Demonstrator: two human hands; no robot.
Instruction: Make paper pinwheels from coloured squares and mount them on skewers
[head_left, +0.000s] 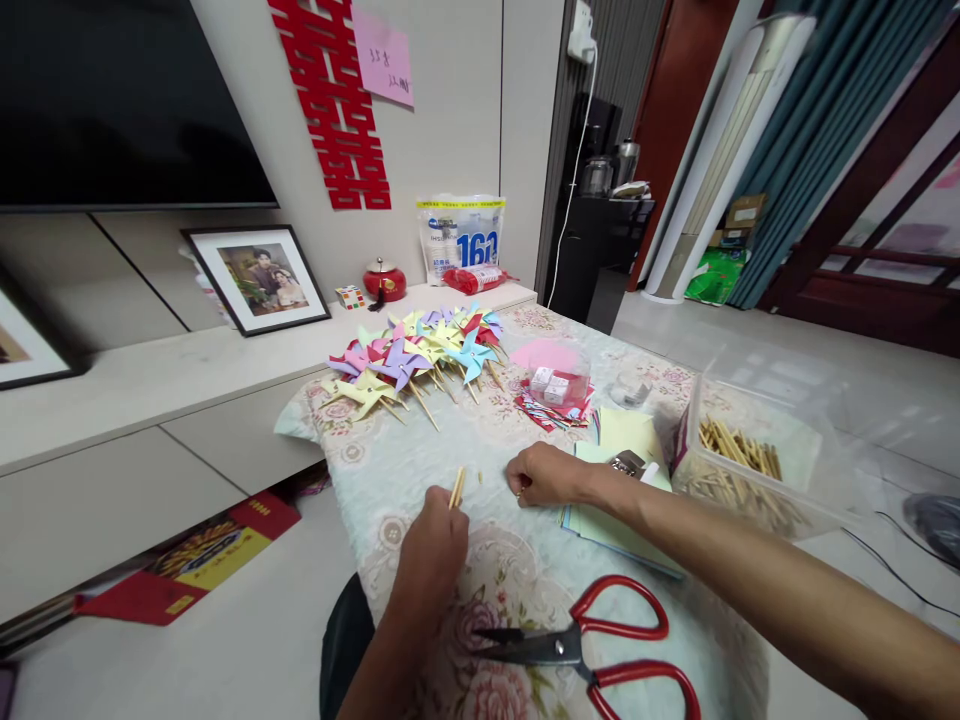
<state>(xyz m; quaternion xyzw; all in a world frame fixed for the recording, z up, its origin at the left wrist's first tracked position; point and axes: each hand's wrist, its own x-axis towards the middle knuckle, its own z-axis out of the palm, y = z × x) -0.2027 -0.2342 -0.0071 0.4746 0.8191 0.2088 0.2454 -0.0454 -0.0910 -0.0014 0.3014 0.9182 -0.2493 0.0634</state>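
Observation:
My left hand [436,530] is closed around short thin wooden sticks [457,488], whose tips poke up past the fingers. Across from it, my right hand [541,474] rests low over the tablecloth with its fingers curled in. A tiny yellowish bit shows under those fingers, too small to name. Between the hands lies a small stick piece [480,477]. Red-handled scissors [559,648] lie partly spread near the front edge. Beyond the hands is a heap of paper pinwheels [420,355] on sticks. Coloured paper sheets [622,535] lie under my right forearm, with a metal object [628,464] on top.
A clear plastic bin [750,490] of wooden sticks stands at the right. Cut paper squares [551,412] lie under a clear container [561,375]. Behind runs a white cabinet [150,390] with a framed photo [255,280], a red jar [385,282] and a large bag [460,240].

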